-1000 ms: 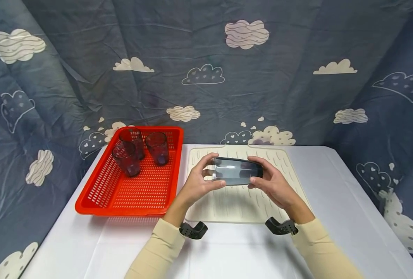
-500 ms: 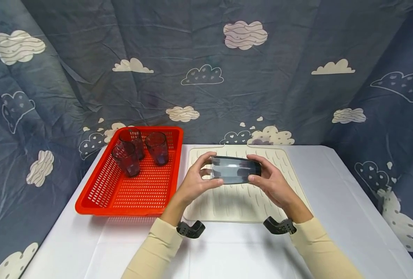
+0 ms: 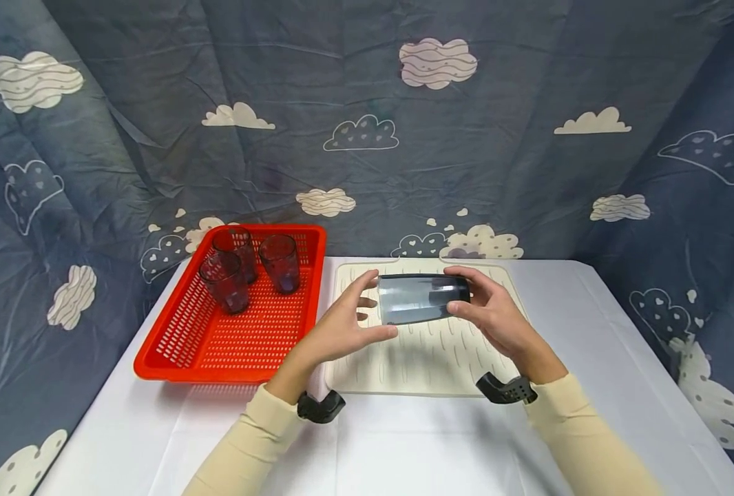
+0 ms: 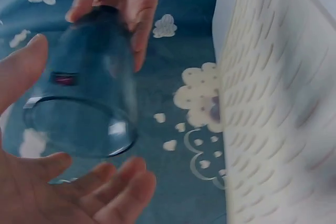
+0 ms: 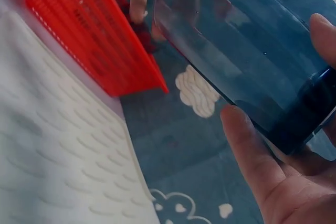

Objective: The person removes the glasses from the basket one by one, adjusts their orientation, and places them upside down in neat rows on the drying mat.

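The right hand [image 3: 494,317] pinches the base end of a tinted glass [image 3: 413,300], thumb on the near side and fingers on the far side. The left hand [image 3: 345,327] stands at nine o'clock from it, thumb and fingers well apart, curved about the mouth; the head and left wrist views show gaps at the rim, so I record no grip there. The glass lies on its side in the air, mouth toward nine o'clock, base toward three, above a pale ribbed mat [image 3: 416,365]. In my judgement the step in hand is one of handling this single glass aloft, with the right hand alone bearing it. The next move, as I assess it, calls for the right pinch to remain firm while the glass is turned or lowered, and for the left fingers either to close evenly on the wall or to keep clear of the rim; a smooth wall held at one end could slip. Beyond the left hand, toward nine to ten o'clock, sits a red basket [image 3: 255,348] with three further glasses standing at its far end, mouths up. Mat and basket rest on a white table [image 3: 398,448]; a cloud-printed curtain [image 3: 292,83] hangs at twelve o'clock.
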